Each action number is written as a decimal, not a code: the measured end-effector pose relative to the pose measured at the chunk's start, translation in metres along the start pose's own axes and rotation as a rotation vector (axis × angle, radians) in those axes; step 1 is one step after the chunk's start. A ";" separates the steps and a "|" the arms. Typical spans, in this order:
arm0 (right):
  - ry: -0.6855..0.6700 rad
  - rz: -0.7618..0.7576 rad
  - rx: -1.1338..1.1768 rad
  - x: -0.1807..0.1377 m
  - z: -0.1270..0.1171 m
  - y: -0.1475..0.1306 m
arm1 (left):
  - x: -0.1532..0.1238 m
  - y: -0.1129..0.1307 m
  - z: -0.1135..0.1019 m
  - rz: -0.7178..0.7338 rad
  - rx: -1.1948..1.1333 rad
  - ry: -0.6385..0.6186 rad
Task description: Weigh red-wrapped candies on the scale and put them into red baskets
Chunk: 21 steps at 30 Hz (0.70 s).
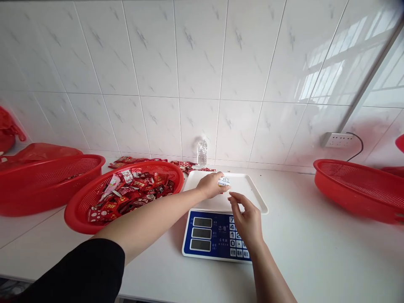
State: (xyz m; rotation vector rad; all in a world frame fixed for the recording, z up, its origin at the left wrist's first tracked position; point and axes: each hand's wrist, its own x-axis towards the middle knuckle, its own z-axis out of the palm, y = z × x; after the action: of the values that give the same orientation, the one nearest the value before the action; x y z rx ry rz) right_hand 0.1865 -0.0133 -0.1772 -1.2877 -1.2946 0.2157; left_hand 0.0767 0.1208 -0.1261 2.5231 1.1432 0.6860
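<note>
My left hand (209, 185) is closed on a small packet (224, 182) with a white printed face, above the white pan (255, 198) of a digital scale. Just to the right, my right hand (248, 216) has its thumb and forefinger pinched together; what lies between them, if anything, is too small to make out. Below the hands is the scale's blue panel (205, 251), its displays dark and part of its keypad covered by my right hand. At the left, a red oval basket (77, 216) holds many red wrapped packets (139, 184), and my left forearm crosses its front edge.
Farther left stands another red basket (25, 185) with red plastic over it. A third red basket (356, 198) is on the right. Against the tiled wall are a clear bottle (202, 152) and loose red packets (126, 160). A power socket (338, 139) with a cable is at right.
</note>
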 end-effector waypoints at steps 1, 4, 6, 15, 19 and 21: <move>-0.002 0.007 0.010 0.000 0.000 0.000 | 0.002 0.001 -0.004 -0.009 -0.064 0.029; -0.003 0.021 0.038 0.000 0.001 0.002 | 0.009 0.006 -0.017 -0.043 -0.236 0.141; -0.003 0.026 0.050 0.000 0.001 0.002 | 0.015 0.007 -0.023 -0.078 -0.343 0.195; -0.025 0.055 0.073 0.000 0.002 0.001 | 0.014 -0.005 -0.014 -0.287 -0.377 0.288; -0.027 0.073 0.106 0.000 0.004 0.000 | 0.016 -0.003 -0.015 -0.282 -0.426 0.290; -0.001 0.094 0.181 0.000 0.004 -0.001 | 0.018 0.003 -0.017 -0.281 -0.514 0.315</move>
State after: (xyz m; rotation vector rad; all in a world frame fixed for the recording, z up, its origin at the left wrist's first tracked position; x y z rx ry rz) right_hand 0.1825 -0.0110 -0.1773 -1.1945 -1.1883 0.3909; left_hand 0.0801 0.1336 -0.1044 1.8312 1.1979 1.1527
